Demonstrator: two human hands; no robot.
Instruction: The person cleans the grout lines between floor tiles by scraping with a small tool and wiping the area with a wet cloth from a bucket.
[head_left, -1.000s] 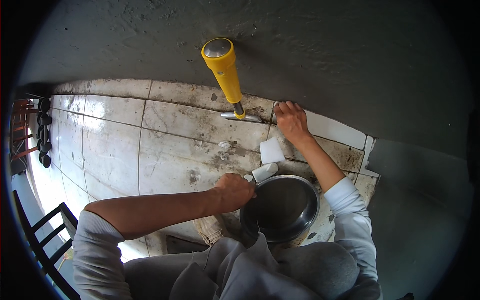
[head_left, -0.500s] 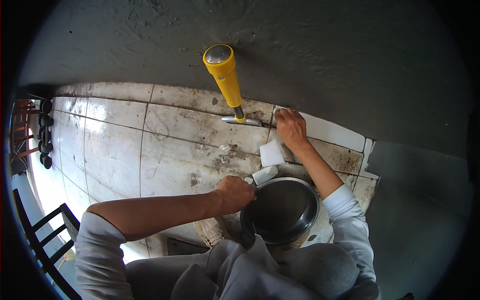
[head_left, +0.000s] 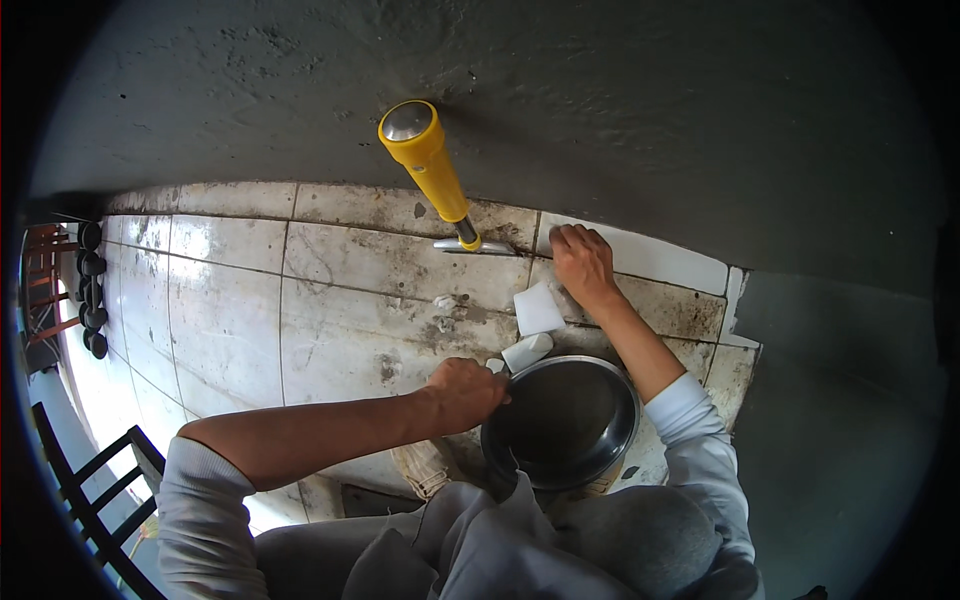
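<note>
My right hand (head_left: 584, 266) is at the foot of the dark wall, its fingers curled down onto the left end of a clean white tile strip (head_left: 670, 266). Whatever is under those fingertips, if anything, is hidden. A white sponge-like block (head_left: 539, 309) lies on the tiles just below it. My left hand (head_left: 468, 393) is closed in a fist by the left rim of a round black basin (head_left: 560, 420); what it grips cannot be seen. Beside that fist and the rim is a smooth white piece (head_left: 527, 351).
A scraper-like tool (head_left: 437, 175) with a thick yellow handle and flat metal blade stands close to the grey wall (head_left: 650, 110). Small white scraps (head_left: 444, 302) lie on stained floor tiles (head_left: 340, 260). Dark round weights (head_left: 92, 290) and a black rack (head_left: 95, 490) are far left.
The whole view has shifted slightly, so the yellow-handled tool appears a little farther left and lower. Both hands stay in nearly the same places, the right one still against the white strip.
</note>
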